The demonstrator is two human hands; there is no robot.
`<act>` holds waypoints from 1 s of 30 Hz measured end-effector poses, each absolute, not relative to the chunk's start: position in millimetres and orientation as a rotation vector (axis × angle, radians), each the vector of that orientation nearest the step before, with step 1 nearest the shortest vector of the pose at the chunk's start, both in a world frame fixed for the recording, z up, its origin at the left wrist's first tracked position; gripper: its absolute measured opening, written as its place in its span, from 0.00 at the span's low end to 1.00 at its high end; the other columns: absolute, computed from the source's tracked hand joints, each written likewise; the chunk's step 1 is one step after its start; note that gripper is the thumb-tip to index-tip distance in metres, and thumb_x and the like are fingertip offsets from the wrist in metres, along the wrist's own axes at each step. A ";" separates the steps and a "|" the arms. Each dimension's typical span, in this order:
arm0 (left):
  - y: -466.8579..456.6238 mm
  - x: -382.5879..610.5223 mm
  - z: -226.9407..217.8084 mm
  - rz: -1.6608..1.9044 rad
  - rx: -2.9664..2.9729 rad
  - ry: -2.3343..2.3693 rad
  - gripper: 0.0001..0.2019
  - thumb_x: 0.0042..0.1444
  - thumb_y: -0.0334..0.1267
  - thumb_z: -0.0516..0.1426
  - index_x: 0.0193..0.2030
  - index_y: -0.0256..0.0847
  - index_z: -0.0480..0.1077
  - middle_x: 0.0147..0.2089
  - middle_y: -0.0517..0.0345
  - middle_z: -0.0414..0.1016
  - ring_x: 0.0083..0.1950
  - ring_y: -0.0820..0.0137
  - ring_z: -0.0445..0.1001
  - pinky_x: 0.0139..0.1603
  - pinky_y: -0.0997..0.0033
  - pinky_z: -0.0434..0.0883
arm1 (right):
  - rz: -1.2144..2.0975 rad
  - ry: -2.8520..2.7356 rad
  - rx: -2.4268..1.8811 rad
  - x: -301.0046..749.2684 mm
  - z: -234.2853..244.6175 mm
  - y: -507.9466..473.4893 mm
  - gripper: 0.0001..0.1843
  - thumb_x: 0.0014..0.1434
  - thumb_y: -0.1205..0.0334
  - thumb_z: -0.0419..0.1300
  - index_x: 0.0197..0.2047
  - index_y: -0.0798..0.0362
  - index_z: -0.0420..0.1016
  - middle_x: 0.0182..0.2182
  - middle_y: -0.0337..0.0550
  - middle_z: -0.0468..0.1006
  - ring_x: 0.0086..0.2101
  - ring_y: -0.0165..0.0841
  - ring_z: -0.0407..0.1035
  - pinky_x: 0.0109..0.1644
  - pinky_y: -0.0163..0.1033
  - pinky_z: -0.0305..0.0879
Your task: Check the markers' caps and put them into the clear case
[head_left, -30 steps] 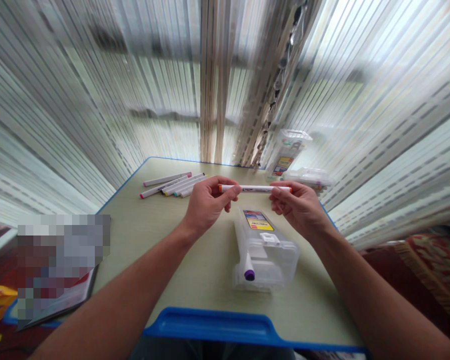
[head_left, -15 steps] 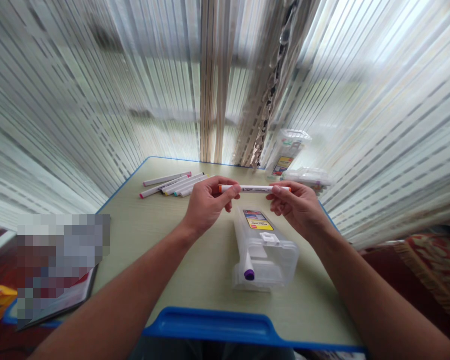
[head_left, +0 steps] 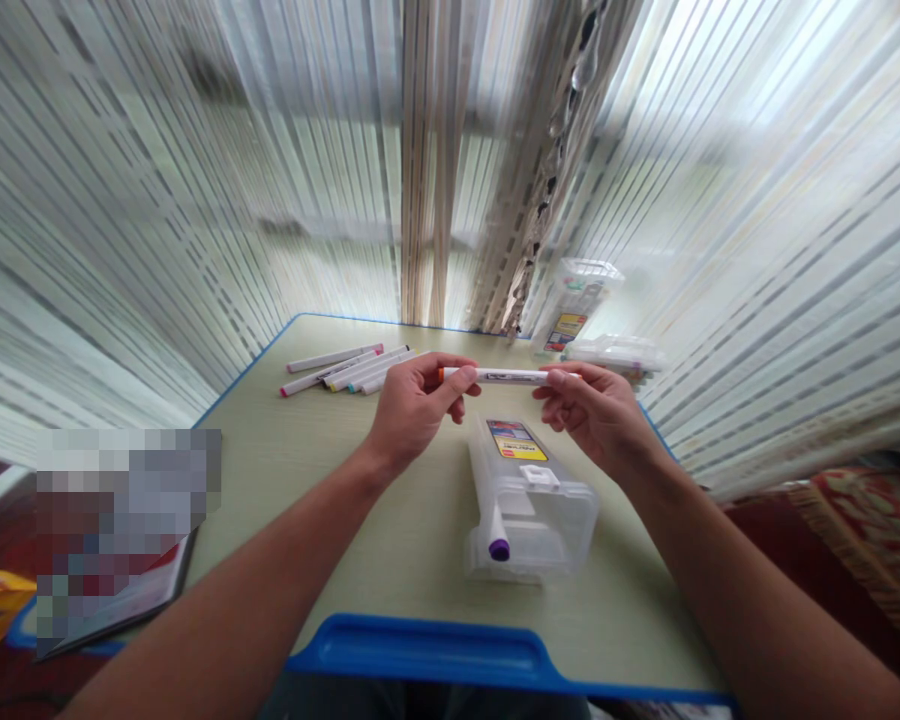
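Observation:
A white marker [head_left: 514, 377] with orange ends is held level between my two hands, above the table. My left hand [head_left: 424, 400] pinches its left end, and my right hand [head_left: 596, 405] pinches the right end, so both tips are partly covered by fingers. Just below the hands, a clear plastic marker case [head_left: 562, 510] lies on its side with its open end toward me and a yellow-and-blue label on top. Inside it rests one white marker with a purple end [head_left: 499, 549]. Left of my left hand, several white markers [head_left: 335, 357] with coloured ends lie in a loose pile.
The pale table [head_left: 307, 500] has a blue rim with a raised lip [head_left: 427, 645] nearest me. At the back right stand a clear case [head_left: 570, 305] and another lying flat [head_left: 615, 352]. A dark-edged, blurred flat object [head_left: 135, 590] is at left. Sheer striped curtains [head_left: 345, 150] hang behind.
The marker has turned slightly about its length, showing more of its printed text. My left thumb has shifted a little left; otherwise both hands stay in place.

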State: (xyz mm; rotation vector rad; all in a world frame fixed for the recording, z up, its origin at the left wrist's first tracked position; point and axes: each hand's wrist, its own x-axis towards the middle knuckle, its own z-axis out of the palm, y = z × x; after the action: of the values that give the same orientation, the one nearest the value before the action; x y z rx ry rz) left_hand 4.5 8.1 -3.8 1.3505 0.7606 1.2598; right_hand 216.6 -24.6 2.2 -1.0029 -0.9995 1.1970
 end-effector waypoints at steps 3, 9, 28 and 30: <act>8.0 4.6 -3.1 1.257 1.333 0.756 0.13 0.55 0.41 0.65 0.40 0.31 0.78 0.29 0.53 0.79 0.22 0.77 0.70 0.22 0.76 0.70 | 1.203 -0.998 -0.990 216.8 2.1 -24.7 0.13 0.46 0.57 0.75 0.32 0.55 0.81 0.23 0.44 0.82 0.17 0.29 0.73 0.17 0.28 0.63; 7.4 4.5 -3.4 1.249 1.273 0.743 0.14 0.55 0.42 0.64 0.42 0.31 0.77 0.30 0.52 0.80 0.22 0.76 0.70 0.23 0.75 0.70 | 1.211 -0.981 -0.997 216.6 2.7 -25.1 0.14 0.46 0.56 0.75 0.33 0.55 0.82 0.23 0.45 0.82 0.17 0.28 0.73 0.17 0.28 0.63; 7.0 4.5 -3.7 1.245 1.174 0.677 0.14 0.60 0.41 0.59 0.44 0.30 0.75 0.31 0.50 0.80 0.22 0.74 0.72 0.22 0.74 0.70 | 1.273 -0.913 -0.955 219.5 3.7 -23.2 0.12 0.50 0.59 0.69 0.37 0.57 0.83 0.26 0.47 0.84 0.17 0.29 0.74 0.16 0.28 0.66; 7.8 4.3 -4.2 1.243 1.163 0.672 0.14 0.60 0.41 0.59 0.44 0.30 0.75 0.31 0.50 0.80 0.22 0.74 0.72 0.22 0.74 0.70 | 1.283 -0.899 -0.957 219.5 4.1 -23.2 0.11 0.51 0.61 0.67 0.37 0.57 0.83 0.26 0.47 0.84 0.18 0.30 0.74 0.17 0.29 0.66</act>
State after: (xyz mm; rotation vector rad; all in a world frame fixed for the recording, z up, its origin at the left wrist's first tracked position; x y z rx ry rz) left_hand 4.3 7.8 -4.2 1.1630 0.6717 1.2426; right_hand 219.5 -23.2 4.1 -0.9569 -0.8994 1.2825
